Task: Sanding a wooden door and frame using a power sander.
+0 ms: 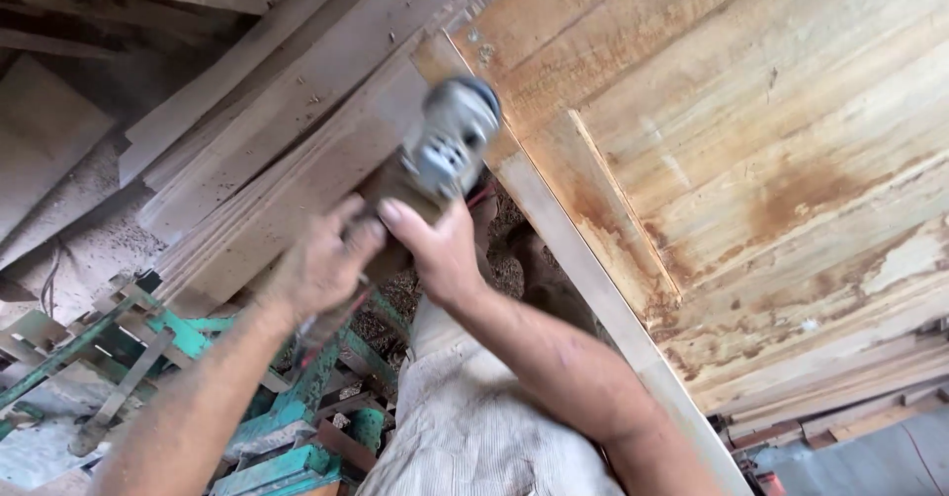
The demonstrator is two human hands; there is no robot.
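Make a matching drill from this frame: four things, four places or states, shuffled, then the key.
Things:
1. power tool
2. left hand
3. wide wooden panel
4. green metal frame

Places or states:
A. low in the picture, under the arms
B. fills the right side, with rust-brown stains
C. gripped by both hands, blurred, at the panel's left edge
D. wrapped around the tool's rear, left of the right hand

Pairs: 1-C, 2-D, 3-B, 4-A
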